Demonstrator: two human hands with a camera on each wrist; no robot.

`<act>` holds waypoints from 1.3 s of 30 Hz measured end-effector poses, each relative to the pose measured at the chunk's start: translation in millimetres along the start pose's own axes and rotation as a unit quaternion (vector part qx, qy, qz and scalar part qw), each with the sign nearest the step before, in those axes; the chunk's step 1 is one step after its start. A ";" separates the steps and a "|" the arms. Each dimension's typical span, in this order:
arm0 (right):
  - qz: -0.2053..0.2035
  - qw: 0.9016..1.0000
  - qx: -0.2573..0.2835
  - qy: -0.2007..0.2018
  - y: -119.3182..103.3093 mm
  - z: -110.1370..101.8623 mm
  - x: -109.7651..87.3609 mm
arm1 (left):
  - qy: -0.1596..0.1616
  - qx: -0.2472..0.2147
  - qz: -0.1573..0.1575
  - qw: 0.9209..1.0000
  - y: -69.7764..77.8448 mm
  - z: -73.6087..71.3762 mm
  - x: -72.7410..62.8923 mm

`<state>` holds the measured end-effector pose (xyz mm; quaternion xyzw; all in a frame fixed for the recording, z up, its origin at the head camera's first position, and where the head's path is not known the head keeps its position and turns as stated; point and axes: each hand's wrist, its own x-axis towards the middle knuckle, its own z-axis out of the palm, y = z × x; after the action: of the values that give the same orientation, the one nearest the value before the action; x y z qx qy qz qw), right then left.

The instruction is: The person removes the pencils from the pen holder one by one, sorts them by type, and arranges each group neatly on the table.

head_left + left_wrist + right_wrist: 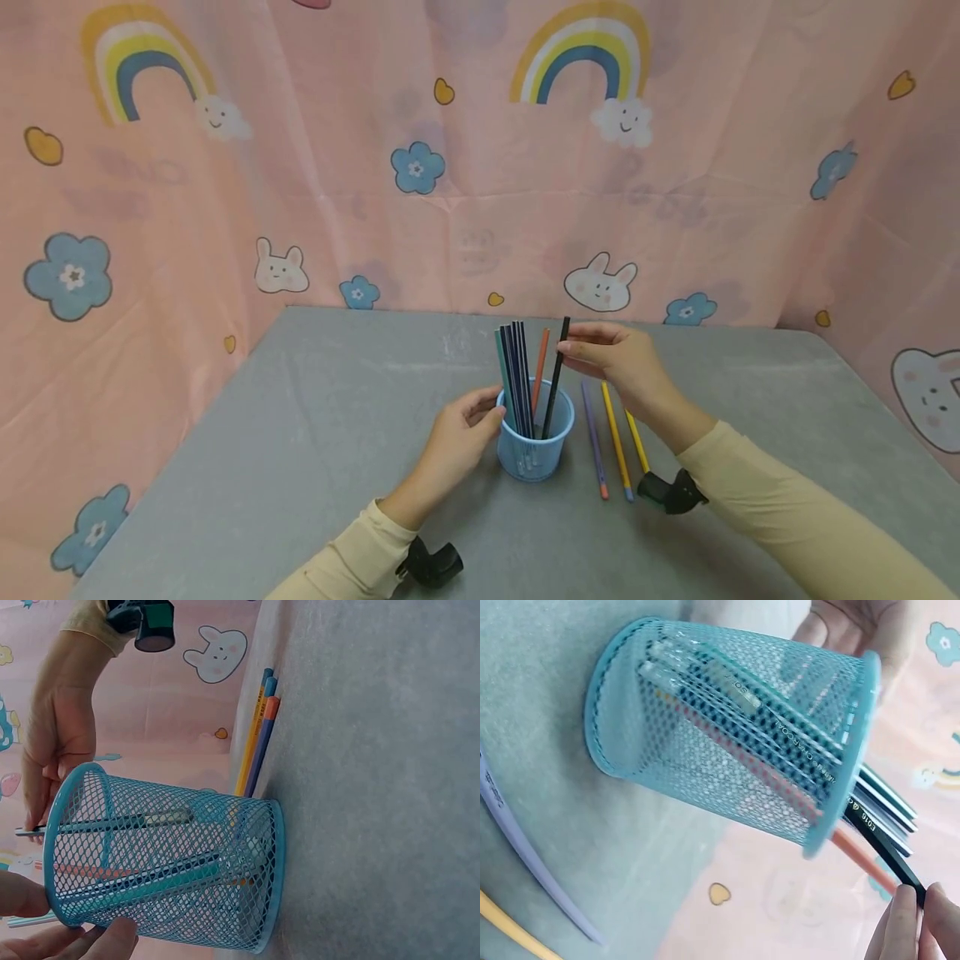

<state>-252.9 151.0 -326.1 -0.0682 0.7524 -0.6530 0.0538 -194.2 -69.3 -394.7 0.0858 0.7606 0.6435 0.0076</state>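
From the head view, we are finding a cup (528, 461) that is standing on the table (300, 458), between its left and right edges and short of the far edge. That view alone is showing the table's far corners. The left wrist view is revealing, through the cup's side, the lower end of the black pencil (555, 379) hanging short of the base. It is also showing blue ends on both yellow pencils (617, 442); in the head view, a black wrist camera (675, 492) is covering one. The right wrist view is adding white lettering on the black pencil, reading "E016".

We are seeing the left hand (457, 433) grasping the cup by its rim and wall, thumb and fingers bent about it on the side toward the table's left edge. The right hand (622, 358) is pinching the black pencil near its top, thumb against fingers, while the pencil is leaning inside the rim.

The cup is presenting blue mesh walls, a round smooth rim and a solid band at the base. Inside, dark striped pencils (517, 375), a teal pencil (501, 367) and an orange pencil (540, 367) are leaning. A straight purple pencil (594, 442) is lying beside the yellow ones, toward the table's right edge. Pink printed cloth (450, 233) is hanging, softly creased, behind the far edge.
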 end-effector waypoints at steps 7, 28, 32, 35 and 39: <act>-0.011 1.000 0.016 -0.005 -13.9 -5.0 -6.3 | 0.003 0.004 0.000 1.000 -0.5 -0.8 0.0; -0.073 0.988 0.138 -0.002 -46.0 -29.7 -18.2 | 0.005 0.006 0.001 1.000 0.0 -2.0 1.7; -0.075 0.988 0.133 0.002 -47.0 -36.3 -21.5 | 0.005 0.007 0.001 1.000 -0.5 -1.4 2.1; -0.071 0.990 0.122 0.002 -44.8 -42.2 -23.8 | 0.004 0.007 0.003 1.000 -1.0 -0.8 1.5; -0.062 0.994 0.091 0.003 -39.0 -52.6 -27.4 | 0.005 0.005 0.001 1.000 -0.7 -0.6 1.0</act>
<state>-233.6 201.6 -280.2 -0.1071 0.6844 -0.7210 0.0170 -195.4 -69.9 -395.2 0.0836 0.7637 0.6402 0.0032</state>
